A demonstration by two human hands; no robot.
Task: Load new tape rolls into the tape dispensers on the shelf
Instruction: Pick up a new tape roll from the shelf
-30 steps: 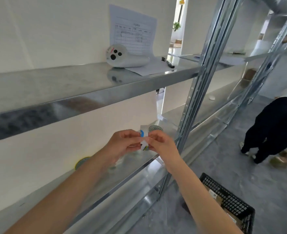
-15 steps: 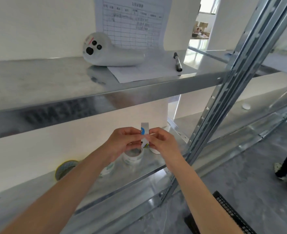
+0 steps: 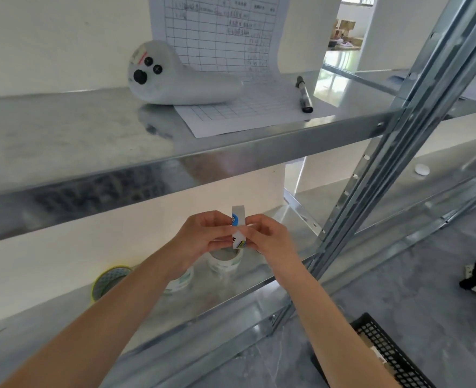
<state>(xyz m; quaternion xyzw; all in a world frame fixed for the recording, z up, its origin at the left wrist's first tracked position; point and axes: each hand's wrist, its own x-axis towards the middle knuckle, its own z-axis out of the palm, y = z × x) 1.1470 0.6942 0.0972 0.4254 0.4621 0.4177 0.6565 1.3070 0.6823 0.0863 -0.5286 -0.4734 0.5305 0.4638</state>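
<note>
Both hands, left (image 3: 203, 236) and right (image 3: 267, 238), pinch a flat white label strip (image 3: 238, 226).

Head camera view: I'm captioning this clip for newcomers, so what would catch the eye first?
Both hands, left hand and right hand, pinch a small white labelled strip above the lower shelf. On the upper shelf lies a white handheld controller on a gridded paper form, with a black marker beside it.

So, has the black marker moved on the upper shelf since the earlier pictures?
No. The black marker lies on the paper sheet, right of the white device, as before.
</note>
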